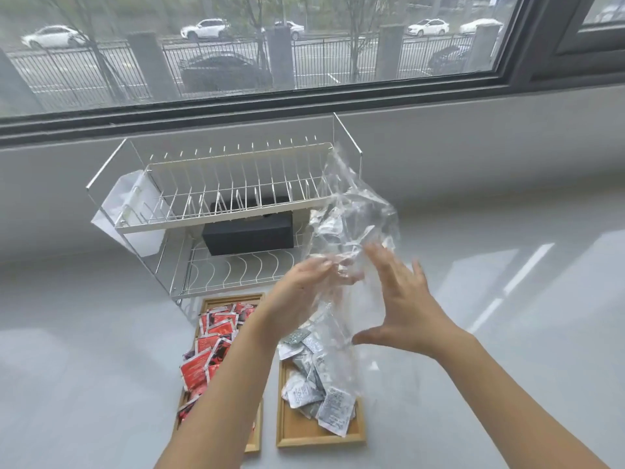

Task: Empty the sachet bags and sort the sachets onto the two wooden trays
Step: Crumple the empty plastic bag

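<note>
Clear plastic — the sachet bag is up in the air above the right-hand wooden tray, held tall and crumpled so that whatever is left inside can drop straight down onto the grey pile. We see a few silvery sachets lodged in the upper part of the bag, which suggests the emptying is not yet finished.

Our left hand has its fingers pinched into the plastic near the bag's middle. Our right hand is spread, palm toward the bag, fingers apart and thumb out; it seems to press or steady the film rather than clamp it, though the blur keeps us from being sure of contact.

Below lie two trays, side by side and close together. The left tray holds the red sachets, heaped and spilling a little over its left edge; the right tray holds the grey and white sachets. Neither heap can be counted piece by piece — there are plainly more than a dozen in each.

Only one bag is in view. Behind the trays on the pale surface stands one white wire dish rack with two tiers, and one black box sits on its lower tier.
</note>
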